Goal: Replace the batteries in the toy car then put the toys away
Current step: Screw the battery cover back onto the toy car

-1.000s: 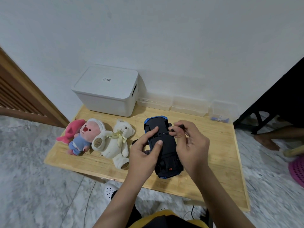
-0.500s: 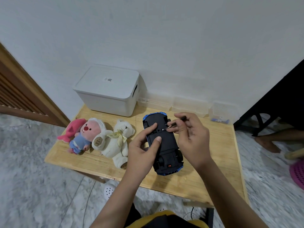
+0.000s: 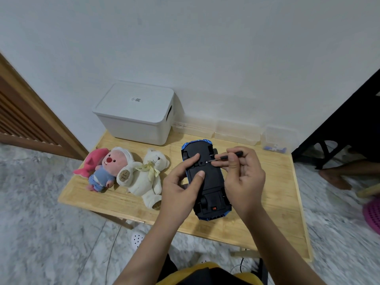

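Head view: screw being worked on upturned car

We find the right hand (image 3: 244,177) pinching a small screwdriver (image 3: 226,156), tip at the cover screw. Our left hand (image 3: 181,182) grips the toy car (image 3: 205,177), belly-up over the table (image 3: 267,202). A slipped tip could strip the screw or lose it. Behind the car: closed white storage box (image 3: 133,114), contents hidden; a clear tub (image 3: 277,138) holds small blue items.

White storage box (image 3: 135,114), upper centre: small label (image 3: 135,99) on lid, print too small to read. White teddy bear (image 3: 147,175), centre left: foot patch (image 3: 124,175) reads "I love you"; ribbon (image 3: 145,167) at neck carries handwritten words, apparently "Love", remainder unclear. No other legible text.
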{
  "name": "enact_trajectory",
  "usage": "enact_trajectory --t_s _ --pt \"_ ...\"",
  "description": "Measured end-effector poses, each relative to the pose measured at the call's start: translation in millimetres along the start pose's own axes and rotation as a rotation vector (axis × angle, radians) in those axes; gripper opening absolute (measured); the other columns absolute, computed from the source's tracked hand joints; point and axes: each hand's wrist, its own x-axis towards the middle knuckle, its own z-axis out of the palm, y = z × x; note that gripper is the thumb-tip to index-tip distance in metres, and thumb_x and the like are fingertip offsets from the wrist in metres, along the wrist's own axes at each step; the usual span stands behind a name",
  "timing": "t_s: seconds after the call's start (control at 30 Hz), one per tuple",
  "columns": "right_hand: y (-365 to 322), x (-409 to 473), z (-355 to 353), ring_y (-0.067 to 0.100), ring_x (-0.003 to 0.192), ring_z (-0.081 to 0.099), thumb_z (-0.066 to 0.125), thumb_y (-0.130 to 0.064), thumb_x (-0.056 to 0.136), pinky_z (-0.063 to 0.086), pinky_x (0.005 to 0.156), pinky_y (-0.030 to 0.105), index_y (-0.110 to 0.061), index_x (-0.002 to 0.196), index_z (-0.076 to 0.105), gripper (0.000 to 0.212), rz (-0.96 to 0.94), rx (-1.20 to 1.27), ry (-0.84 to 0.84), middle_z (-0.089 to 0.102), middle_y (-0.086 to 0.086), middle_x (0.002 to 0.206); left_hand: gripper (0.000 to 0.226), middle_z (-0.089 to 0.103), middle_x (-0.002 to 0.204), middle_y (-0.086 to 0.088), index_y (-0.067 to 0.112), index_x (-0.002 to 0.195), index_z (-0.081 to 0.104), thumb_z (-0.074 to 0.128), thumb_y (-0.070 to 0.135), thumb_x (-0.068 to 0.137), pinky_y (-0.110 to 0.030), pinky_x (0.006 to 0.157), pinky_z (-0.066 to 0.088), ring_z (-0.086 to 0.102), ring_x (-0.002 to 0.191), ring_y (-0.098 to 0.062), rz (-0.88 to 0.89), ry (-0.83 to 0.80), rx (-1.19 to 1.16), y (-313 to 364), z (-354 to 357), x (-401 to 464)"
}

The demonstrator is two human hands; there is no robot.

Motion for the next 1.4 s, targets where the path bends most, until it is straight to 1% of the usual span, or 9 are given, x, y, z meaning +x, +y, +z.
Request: enact_trajectory --t_s 0.27,0.43,0.57,0.67,0.87,1.0,1.13,1.27,1.4 --pt "0 3 -4 0.004 0.074 0.070 0.048 -0.012 0.094 0.055 0.063 0.020 -0.021 0.094 0.054 0.011 -0.120 -0.133 -0.133 0.066 -0.003 0.079 0.038 0.069 0.101 -0.005 0.031 0.107 0.066 0.061 -0.001 0.087 -0.016 0.062 0.053 0.066 0.076 -0.004 0.006 0.002 0.003 -1 -2 -4" --pt "-1 13 -6 0.018 0.075 0.065 0.057 -0.003 0.089 0.055 0.062 0.037 -0.007 0.089 0.063 0.007 -0.230 -0.240 -0.213 0.066 0.003 0.081 0.038 0.069 0.103 -0.006 0.028 0.107 0.066 0.061 -0.003 0.087 -0.013 0.063 0.052 0.065 0.080 -0.002 -0.003 0.018 -0.001 -3 -3 -3" --pt "-4 18 -8 0.015 0.079 0.066 0.062 -0.001 0.086 0.058 0.068 0.034 -0.007 0.105 0.067 0.020 -0.245 -0.190 -0.246 0.067 0.000 0.086 0.037 0.069 0.103 -0.003 0.026 0.110 0.066 0.062 -0.002 0.087 -0.015 0.065 0.053 0.066 0.084 -0.004 -0.003 0.007 0.011 -3 -4 -2" --pt "-6 19 -8 0.009 0.081 0.068 0.067 -0.002 0.083 0.058 0.073 0.026 -0.019 0.113 0.060 0.035 -0.218 -0.162 -0.226 0.068 -0.004 0.087 0.037 0.070 0.102 -0.003 0.027 0.110 0.066 0.062 -0.002 0.086 -0.017 0.064 0.054 0.068 0.084 -0.007 -0.010 -0.013 0.009 -4 -2 -2" --pt "-4 22 -12 0.007 0.093 0.069 0.066 0.001 0.083 0.056 0.080 0.023 -0.007 0.103 0.068 0.021 -0.329 -0.119 -0.227 0.070 -0.001 0.099 0.037 0.070 0.102 -0.004 0.030 0.107 0.067 0.062 0.000 0.087 -0.020 0.066 0.055 0.067 0.088 -0.011 -0.024 0.001 0.001 -4 -3 0" --pt "-9 22 -10 0.011 0.093 0.070 0.066 0.006 0.083 0.056 0.080 0.026 -0.016 0.103 0.066 0.030 -0.180 -0.002 -0.190 0.072 -0.001 0.098 0.037 0.070 0.102 -0.003 0.031 0.108 0.067 0.063 0.001 0.087 -0.026 0.072 0.058 0.067 0.092 -0.014 -0.024 0.003 0.018 -4 -3 1" --pt "-13 24 -8 0.007 0.081 0.069 0.074 0.000 0.076 0.053 0.074 0.018 -0.022 0.097 0.066 0.032 -0.108 0.048 -0.143 0.069 -0.017 0.086 0.037 0.070 0.103 -0.006 0.030 0.108 0.067 0.063 0.001 0.086 -0.022 0.066 0.056 0.068 0.088 -0.014 -0.022 -0.007 0.028 -4 -3 0" --pt "-11 23 -6 0.014 0.080 0.069 0.075 -0.009 0.077 0.056 0.071 0.028 -0.018 0.090 0.069 0.017 -0.170 0.034 -0.131 0.069 -0.004 0.086 0.035 0.070 0.102 -0.007 0.025 0.111 0.067 0.063 0.000 0.086 -0.019 0.063 0.055 0.069 0.080 -0.009 -0.030 -0.019 0.018 -2 -1 -1" --pt "-9 21 -8 0.020 0.098 0.069 0.065 0.004 0.083 0.057 0.083 0.036 -0.006 0.098 0.068 0.018 -0.157 0.053 -0.124 0.071 0.009 0.102 0.036 0.070 0.101 -0.004 0.025 0.110 0.067 0.062 -0.001 0.087 -0.019 0.063 0.055 0.069 0.079 -0.006 -0.022 -0.013 0.000 0 -1 -1"
